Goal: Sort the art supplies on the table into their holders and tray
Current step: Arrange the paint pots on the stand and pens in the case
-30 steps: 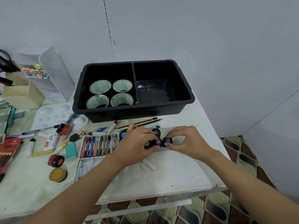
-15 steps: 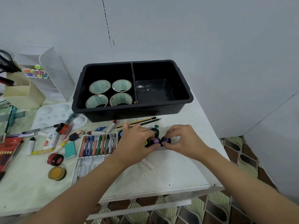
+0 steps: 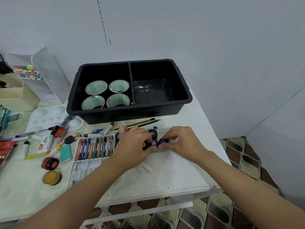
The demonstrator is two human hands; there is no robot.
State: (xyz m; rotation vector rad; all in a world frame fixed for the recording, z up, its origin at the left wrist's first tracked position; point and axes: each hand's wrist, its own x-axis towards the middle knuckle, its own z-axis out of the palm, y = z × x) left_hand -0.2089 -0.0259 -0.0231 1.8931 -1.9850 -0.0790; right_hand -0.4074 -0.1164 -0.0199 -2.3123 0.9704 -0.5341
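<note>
Several small black paint jars [image 3: 152, 133] with coloured lids stand in a white strip tray [image 3: 162, 150] on the table in front of the black bin [image 3: 181, 103]. My left hand [image 3: 132, 146] curls over the jars at the left, its fingers round a yellow-lidded jar [image 3: 144, 144]. My right hand [image 3: 179, 142] pinches a dark purple-lidded jar [image 3: 163, 141] at the right. A lighter purple jar [image 3: 154, 142] sits between them. The bin's left compartment holds several tape rolls [image 3: 96, 87]; its right compartment is bare.
An open crayon box [image 3: 94, 147] lies left of my hands. Pens, markers, a palette [image 3: 41, 116], an eraser [image 3: 66, 153], a red jar [image 3: 49, 163] and a yellow jar [image 3: 52, 177] lie scattered at left. Two pencils [image 3: 137, 123] lie by the bin. A cream holder [image 3: 14, 95] and marker rack [image 3: 29, 74] stand far left. White chalk [image 3: 146, 167] lies below my left hand.
Both hands stay on the paint jars and have shifted only slightly; the view has drifted a little. The jars remain in their strip tray.
</note>
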